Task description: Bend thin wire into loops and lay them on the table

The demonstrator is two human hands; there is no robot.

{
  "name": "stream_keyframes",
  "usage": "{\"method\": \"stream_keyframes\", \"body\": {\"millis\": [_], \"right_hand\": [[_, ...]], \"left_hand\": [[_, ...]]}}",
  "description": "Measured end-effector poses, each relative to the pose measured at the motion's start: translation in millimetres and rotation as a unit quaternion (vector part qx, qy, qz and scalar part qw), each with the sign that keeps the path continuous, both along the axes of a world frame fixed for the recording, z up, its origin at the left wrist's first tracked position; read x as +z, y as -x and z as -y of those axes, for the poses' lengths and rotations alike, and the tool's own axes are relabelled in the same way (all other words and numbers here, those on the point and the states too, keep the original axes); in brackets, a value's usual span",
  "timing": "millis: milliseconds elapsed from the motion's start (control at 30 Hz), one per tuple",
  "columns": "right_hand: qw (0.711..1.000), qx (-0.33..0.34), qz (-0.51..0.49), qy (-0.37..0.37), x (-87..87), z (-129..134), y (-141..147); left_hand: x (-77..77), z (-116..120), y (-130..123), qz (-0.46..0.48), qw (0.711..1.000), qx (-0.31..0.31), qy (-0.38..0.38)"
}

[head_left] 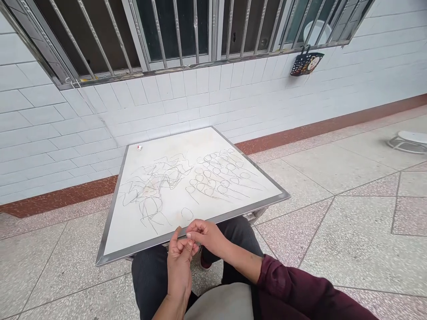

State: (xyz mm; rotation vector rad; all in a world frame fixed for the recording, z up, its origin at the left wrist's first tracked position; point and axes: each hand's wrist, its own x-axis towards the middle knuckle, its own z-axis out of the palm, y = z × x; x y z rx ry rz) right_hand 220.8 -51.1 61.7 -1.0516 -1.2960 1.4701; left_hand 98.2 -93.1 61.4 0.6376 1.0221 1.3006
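Note:
A white table [126,231] with a grey metal edge stands before me. On its right half lie many thin dark loops with tails [216,173]; on its left half is a loose tangle of thin dark lines [163,175]. One single loop [187,214] lies near the front edge. My left hand [180,262] and my right hand [203,235] meet just at the front edge, thumbs and fingertips pinched close together. Whatever lies between the fingertips is too small to make out.
A small red and white object [139,147] sits at the table's far left corner. Behind stands a tiled wall [187,102] with barred windows. A patterned bag [306,63] hangs from the bars, and a white stool [413,137] is at the far right.

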Motion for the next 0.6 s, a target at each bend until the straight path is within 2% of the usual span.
{"method": "stream_keyframes", "body": {"millis": [200,400,500,600], "right_hand": [[0.998,-0.051,0.038,-0.02,3.2,-1,0],[0.999,-0.029,0.013,0.009,0.3,-6,1],[0.997,-0.069,0.032,-0.027,-0.5,-16,-5],[0.981,-0.134,0.103,-0.092,5.9,-40,-26]], "left_hand": [[-3.5,-3,-4,-0.015,0.999,0.006,-0.031],[-2.9,-11,-6,-0.016,0.999,-0.02,-0.043],[-2.9,-22,-12,-0.022,0.998,-0.04,-0.036],[-12.7,-30,-15,-0.047,0.995,-0.083,-0.004]]}}
